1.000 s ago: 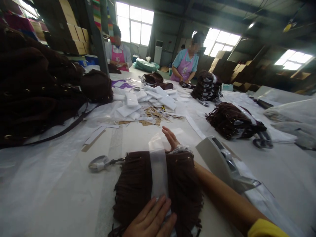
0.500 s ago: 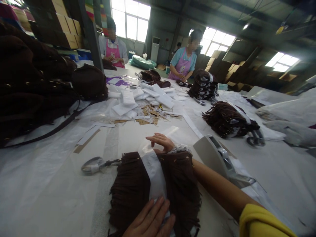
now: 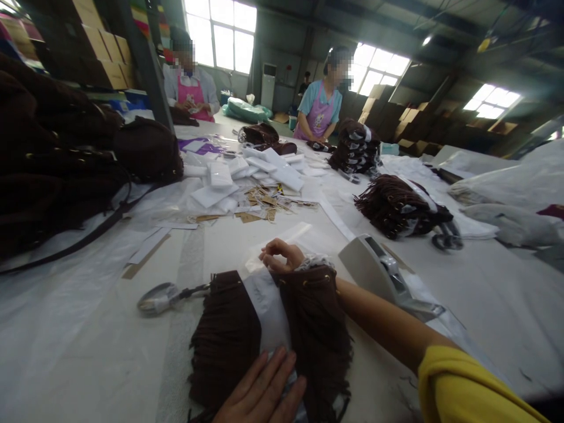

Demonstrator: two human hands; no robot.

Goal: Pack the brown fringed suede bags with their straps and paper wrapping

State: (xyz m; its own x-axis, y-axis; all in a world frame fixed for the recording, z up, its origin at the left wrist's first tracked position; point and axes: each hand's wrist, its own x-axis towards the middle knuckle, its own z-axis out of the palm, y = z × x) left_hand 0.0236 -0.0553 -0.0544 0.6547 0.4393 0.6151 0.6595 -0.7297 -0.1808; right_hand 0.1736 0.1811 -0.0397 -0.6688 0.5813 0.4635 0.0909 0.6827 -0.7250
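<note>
A dark brown fringed bag (image 3: 312,329) lies in front of me with a whitish plastic band (image 3: 268,305) across its middle. My left hand (image 3: 267,388) rests flat on the band's near end, fingers extended. At the bag's far edge, my right hand (image 3: 282,255) has thumb and fingertips pinched together on the clear plastic at the band's far end. A plastic-wrapped strap coil (image 3: 158,298) extends from the bag's left side. Just right of the bag stands a grey tape dispenser (image 3: 374,267).
Brown bags are heaped at left (image 3: 145,147); another fringed bag (image 3: 396,205) and a bag stack (image 3: 356,144) stand right. White packets (image 3: 220,174) and tan tags (image 3: 258,205) lie beyond the bag. Two people in pink aprons stand across the table (image 3: 233,136).
My right hand's fingers have gone from stretched out to curled into a pinch at the band's far end. My left hand stays flat on the bag. The whole view has shifted slightly.
</note>
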